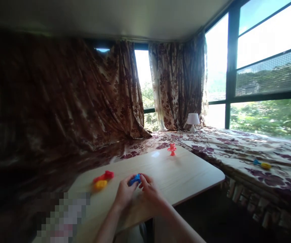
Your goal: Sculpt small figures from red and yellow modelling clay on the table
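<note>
Close together over the wooden table [193,175], my left hand [125,189] and my right hand [149,186] both grip a small blue plastic piece [134,180]. Its exact kind I cannot make out, since fingers cover parts of it. To the left of my hands lie a red plastic piece [108,174] and a yellow piece [100,184], side by side. Toward the far edge of the table a pinkish-red plastic piece [172,149] stands upright, with a wide rim around its middle.
A flowered cover [239,145] spreads behind and to the right of the table. On it rest a blue piece [256,162], a yellow piece [266,165] and a white lamp [193,119]. Patterned curtains [170,84] hang beside the windows. A blurred-out patch covers the table's near left.
</note>
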